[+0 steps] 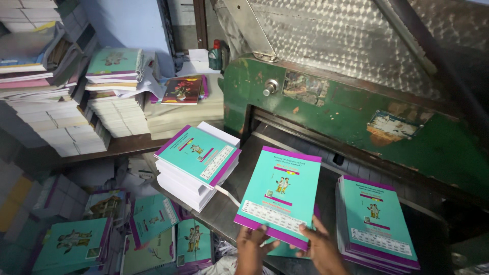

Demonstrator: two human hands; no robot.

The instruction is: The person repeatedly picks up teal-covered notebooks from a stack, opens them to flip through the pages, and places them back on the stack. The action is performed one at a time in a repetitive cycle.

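Gripping one teal booklet [280, 191] by its bottom edge, both hands, left hand [250, 248] and right hand [322, 249], hold it between two finished stacks [197, 164] on the table [224, 211], loose copies still piled on the floor [71, 242].

Print/bindery shop: green paper cutter [356, 117], book stacks [117, 109] everywhere.

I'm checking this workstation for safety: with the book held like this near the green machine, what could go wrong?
1. The left hand and right hand pinch only the bottom edge of the teal book; it might tip or slip from them.
2. The stack of books overhangs the table's edge and could topple onto the piles on the floor.
3. The green machine's slot lies close behind the book; hands pushing far in could be caught.
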